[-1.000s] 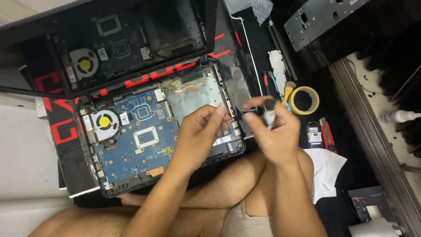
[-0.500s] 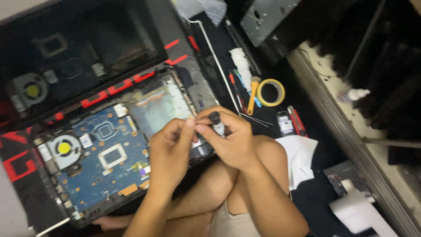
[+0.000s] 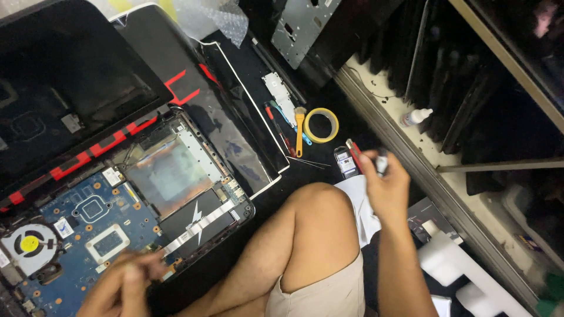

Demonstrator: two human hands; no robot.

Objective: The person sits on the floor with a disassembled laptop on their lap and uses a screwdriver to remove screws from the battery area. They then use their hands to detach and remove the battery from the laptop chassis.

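An opened laptop lies on the floor with its blue motherboard (image 3: 88, 217), a round fan (image 3: 29, 243) and a white ribbon cable (image 3: 200, 226) bare. My left hand (image 3: 126, 282) is blurred at the board's near edge, fingers curled, and what it holds cannot be made out. My right hand (image 3: 385, 185) is out to the right past my bent knee (image 3: 317, 235). It grips a small dark pen-like tube (image 3: 382, 161) between the fingertips. A red-handled tool (image 3: 354, 151) lies right beside that hand.
A yellow tape roll (image 3: 321, 125), a yellow-handled brush (image 3: 299, 132) and screwdrivers (image 3: 276, 120) lie on the black mat. A small white bottle (image 3: 416, 117) stands on the ledge to the right. White cloth (image 3: 364, 205) and foam blocks (image 3: 452, 264) sit near my leg.
My hands were together over the laptop's near corner. The right hand has swung out right with the dark tube, the left has dropped to the board's edge, and the view has shifted right.
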